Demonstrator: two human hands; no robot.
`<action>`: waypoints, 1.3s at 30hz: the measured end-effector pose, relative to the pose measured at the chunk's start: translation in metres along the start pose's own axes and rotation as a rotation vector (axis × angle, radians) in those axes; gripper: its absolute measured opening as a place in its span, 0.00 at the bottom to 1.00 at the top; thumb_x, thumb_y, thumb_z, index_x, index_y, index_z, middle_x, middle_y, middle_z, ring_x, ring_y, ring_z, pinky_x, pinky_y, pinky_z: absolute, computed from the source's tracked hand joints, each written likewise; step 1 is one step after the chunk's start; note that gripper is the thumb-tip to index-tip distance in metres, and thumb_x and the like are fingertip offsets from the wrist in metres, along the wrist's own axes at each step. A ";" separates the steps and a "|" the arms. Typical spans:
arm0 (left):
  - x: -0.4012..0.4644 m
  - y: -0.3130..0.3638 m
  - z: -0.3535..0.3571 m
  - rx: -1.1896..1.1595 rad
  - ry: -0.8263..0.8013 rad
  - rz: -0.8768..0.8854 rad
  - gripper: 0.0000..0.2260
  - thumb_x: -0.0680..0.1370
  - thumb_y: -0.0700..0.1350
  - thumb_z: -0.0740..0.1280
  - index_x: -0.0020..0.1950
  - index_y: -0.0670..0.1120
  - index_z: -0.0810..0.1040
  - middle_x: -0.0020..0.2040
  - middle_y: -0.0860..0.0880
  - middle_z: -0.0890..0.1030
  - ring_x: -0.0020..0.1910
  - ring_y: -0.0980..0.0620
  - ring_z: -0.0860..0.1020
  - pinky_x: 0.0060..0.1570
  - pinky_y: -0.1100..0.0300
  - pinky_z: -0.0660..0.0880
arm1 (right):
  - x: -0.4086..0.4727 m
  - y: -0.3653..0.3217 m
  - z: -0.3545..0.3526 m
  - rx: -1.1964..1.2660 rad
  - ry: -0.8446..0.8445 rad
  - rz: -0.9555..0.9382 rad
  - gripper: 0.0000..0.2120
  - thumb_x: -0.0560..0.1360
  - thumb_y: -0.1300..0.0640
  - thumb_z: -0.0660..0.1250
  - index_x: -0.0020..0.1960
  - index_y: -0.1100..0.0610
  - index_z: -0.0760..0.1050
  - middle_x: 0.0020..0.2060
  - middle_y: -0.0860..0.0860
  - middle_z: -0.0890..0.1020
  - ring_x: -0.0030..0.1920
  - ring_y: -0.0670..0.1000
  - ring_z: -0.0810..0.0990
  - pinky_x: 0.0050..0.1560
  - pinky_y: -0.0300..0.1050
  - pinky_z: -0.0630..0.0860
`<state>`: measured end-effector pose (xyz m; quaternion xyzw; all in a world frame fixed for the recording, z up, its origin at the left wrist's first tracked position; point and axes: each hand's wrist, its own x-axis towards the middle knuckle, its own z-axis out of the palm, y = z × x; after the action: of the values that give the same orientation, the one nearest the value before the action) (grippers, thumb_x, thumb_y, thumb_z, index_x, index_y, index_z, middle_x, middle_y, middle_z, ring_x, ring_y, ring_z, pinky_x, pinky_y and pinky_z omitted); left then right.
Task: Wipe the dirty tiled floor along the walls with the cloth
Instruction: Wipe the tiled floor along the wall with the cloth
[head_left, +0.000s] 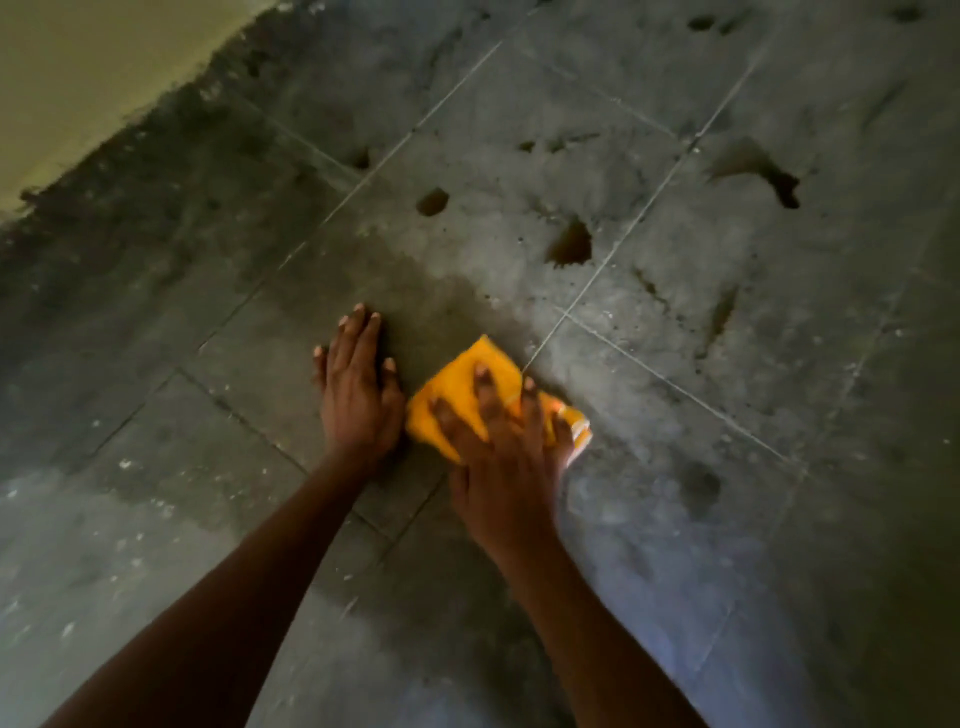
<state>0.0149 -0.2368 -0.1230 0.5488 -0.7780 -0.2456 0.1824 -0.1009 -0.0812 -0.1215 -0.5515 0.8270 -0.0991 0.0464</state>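
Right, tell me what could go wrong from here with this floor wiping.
1. The folded yellow cloth is small under the right hand; it may soon just smear the grey dust.
2. The dark wet-looking spots ahead on the grey tiled floor could turn dust to mud.
3. The left hand rests flat on a darker, possibly damp tile and might slip.

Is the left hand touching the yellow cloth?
No, the left hand rests flat on the bare floor beside the cloth; only the right hand presses it.

both forearms (270, 566) bare, no sleeves; short pale nails on the fingers (358, 325).
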 end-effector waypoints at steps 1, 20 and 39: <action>0.002 0.006 0.003 0.009 0.006 -0.027 0.29 0.80 0.48 0.58 0.82 0.45 0.66 0.84 0.46 0.61 0.85 0.48 0.56 0.83 0.45 0.45 | -0.024 0.010 -0.002 -0.018 -0.014 -0.015 0.32 0.76 0.40 0.64 0.78 0.29 0.60 0.84 0.45 0.56 0.80 0.66 0.59 0.71 0.71 0.56; 0.009 0.043 0.022 0.272 -0.080 -0.108 0.38 0.79 0.64 0.54 0.86 0.50 0.54 0.87 0.45 0.47 0.86 0.43 0.43 0.82 0.38 0.38 | -0.007 0.141 -0.024 0.020 0.137 0.754 0.28 0.77 0.37 0.61 0.77 0.31 0.63 0.83 0.47 0.59 0.79 0.66 0.60 0.70 0.76 0.56; 0.028 0.051 0.038 0.271 -0.018 -0.108 0.39 0.77 0.63 0.58 0.86 0.51 0.55 0.87 0.47 0.48 0.86 0.46 0.44 0.82 0.37 0.39 | 0.005 0.134 -0.020 0.006 0.078 0.607 0.32 0.77 0.37 0.60 0.79 0.29 0.56 0.84 0.46 0.55 0.80 0.66 0.57 0.71 0.75 0.53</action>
<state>-0.0546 -0.2422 -0.1232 0.6071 -0.7751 -0.1525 0.0862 -0.2275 -0.0333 -0.1309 -0.2750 0.9548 -0.1043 0.0436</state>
